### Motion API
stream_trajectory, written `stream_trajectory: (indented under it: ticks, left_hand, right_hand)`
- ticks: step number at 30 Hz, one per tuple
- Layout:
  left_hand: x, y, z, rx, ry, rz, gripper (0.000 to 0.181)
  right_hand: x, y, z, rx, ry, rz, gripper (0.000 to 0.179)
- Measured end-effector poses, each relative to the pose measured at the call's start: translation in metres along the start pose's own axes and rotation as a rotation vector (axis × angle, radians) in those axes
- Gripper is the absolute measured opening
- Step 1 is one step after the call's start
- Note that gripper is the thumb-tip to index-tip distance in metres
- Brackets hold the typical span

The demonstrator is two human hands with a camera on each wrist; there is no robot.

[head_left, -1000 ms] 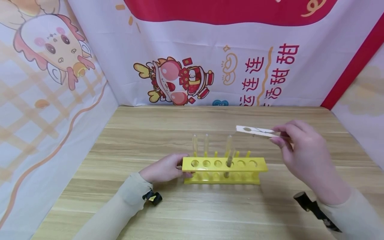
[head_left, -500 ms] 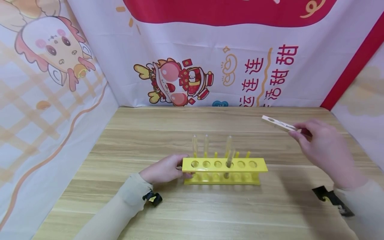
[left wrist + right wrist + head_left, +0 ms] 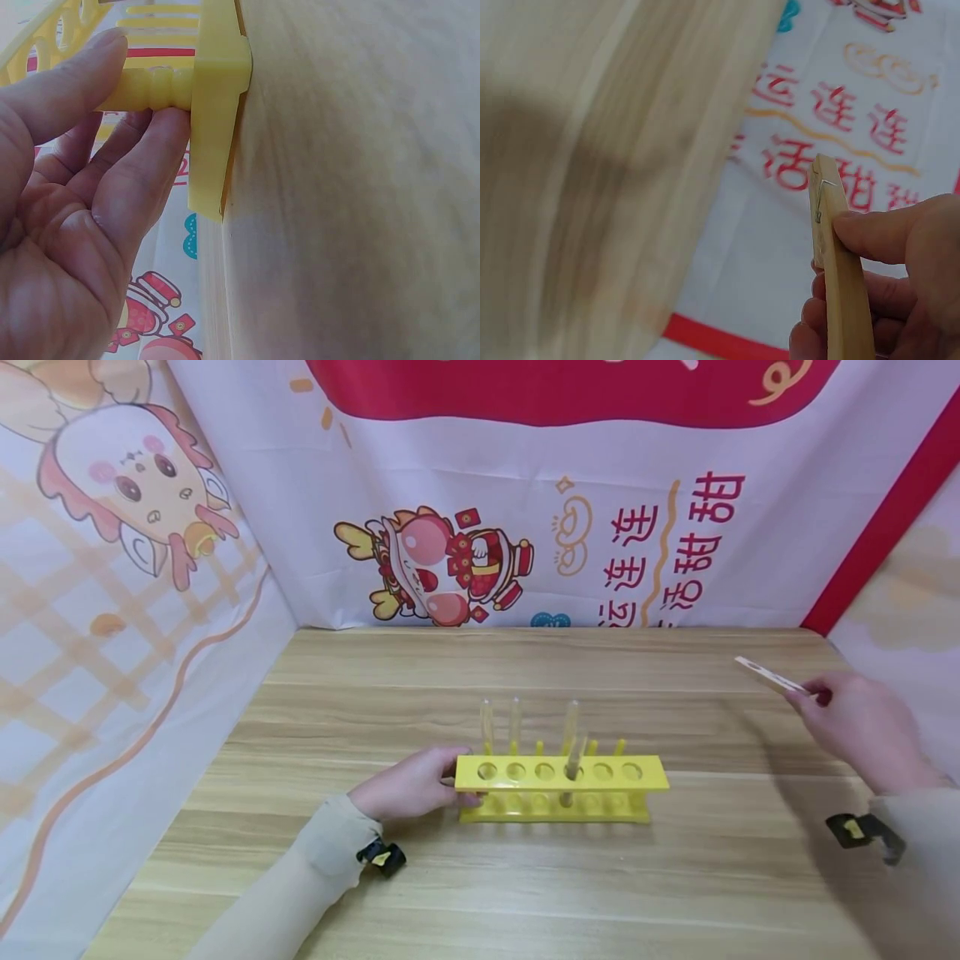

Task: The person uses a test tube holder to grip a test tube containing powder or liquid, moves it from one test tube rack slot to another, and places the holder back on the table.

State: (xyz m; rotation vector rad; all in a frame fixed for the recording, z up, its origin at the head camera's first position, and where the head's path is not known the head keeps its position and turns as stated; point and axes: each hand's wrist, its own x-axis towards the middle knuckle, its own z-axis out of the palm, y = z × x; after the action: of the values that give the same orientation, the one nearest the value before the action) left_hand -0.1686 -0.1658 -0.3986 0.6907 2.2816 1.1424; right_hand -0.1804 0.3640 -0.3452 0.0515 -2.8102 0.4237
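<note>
In the head view a yellow test tube rack [image 3: 559, 784] stands on the table. My left hand [image 3: 408, 783] holds its left end; in the left wrist view the thumb and fingers close round the rack's ribbed end post [image 3: 154, 88]. A clear test tube [image 3: 576, 758] leans in the fourth hole from the left, its lower part greyish. Three more tubes sit upside down on the back pegs, among them the leftmost tube [image 3: 487, 722]. Off to the right, my right hand [image 3: 862, 727] grips a wooden test tube clamp [image 3: 844, 277] with a metal spring, its jaws around nothing.
The wood-grain table [image 3: 420, 885] ends at a printed cloth backdrop [image 3: 675, 443], with patterned cloth [image 3: 112, 635] on the left side too. Bare tabletop lies between the rack and my right hand. A shadow falls below the right arm.
My right hand has moved right, away from the rack, carrying the clamp, which now tilts down toward the hand. The left hand, rack and tubes have stayed in place.
</note>
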Motion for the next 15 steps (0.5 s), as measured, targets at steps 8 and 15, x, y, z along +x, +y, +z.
stream_trajectory:
  ticks: [8, 15]
  left_hand:
    - [0.000, 0.000, 0.000, -0.006, 0.000, -0.001, 0.029]
    - [0.000, 0.001, 0.000, -0.012, 0.000, -0.010, 0.030]
  right_hand:
    - [0.011, 0.055, 0.014, -0.046, -0.133, 0.130, 0.042]
    - [0.023, 0.086, 0.024, -0.090, -0.248, 0.259, 0.046]
